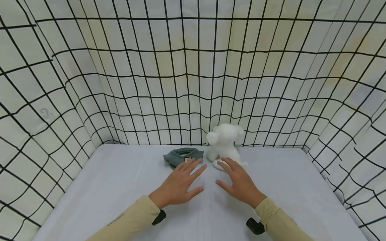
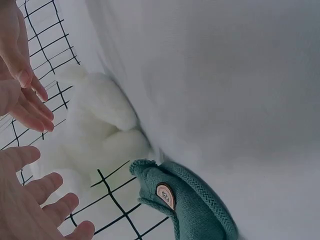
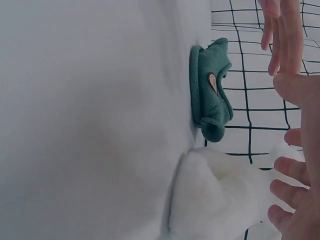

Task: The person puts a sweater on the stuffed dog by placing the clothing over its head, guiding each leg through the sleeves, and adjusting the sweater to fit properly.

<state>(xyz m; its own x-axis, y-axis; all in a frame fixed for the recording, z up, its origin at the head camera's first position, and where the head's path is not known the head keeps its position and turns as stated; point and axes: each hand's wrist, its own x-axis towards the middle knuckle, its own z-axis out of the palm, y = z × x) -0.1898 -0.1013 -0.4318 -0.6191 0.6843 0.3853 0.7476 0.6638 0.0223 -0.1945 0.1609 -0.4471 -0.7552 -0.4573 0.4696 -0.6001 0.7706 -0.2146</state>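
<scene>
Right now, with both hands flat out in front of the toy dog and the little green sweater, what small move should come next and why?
Probably ease the left hand forward to pinch the green knit garment. Its fingertips already reach the garment's near edge, both hands are open and hold nothing, and the right hand sits just before the white plush dog, ready to steady it.

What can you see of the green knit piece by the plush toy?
The knit piece is a small dark green garment, apparently wool, with a ribbed rolled edge and a small tan oval tag. It lies crumpled on the grey table near the back grid wall, just left of the white plush. The left hand reaches over it with straight fingers; whether they touch it cannot be told. Nothing grips it.
</scene>
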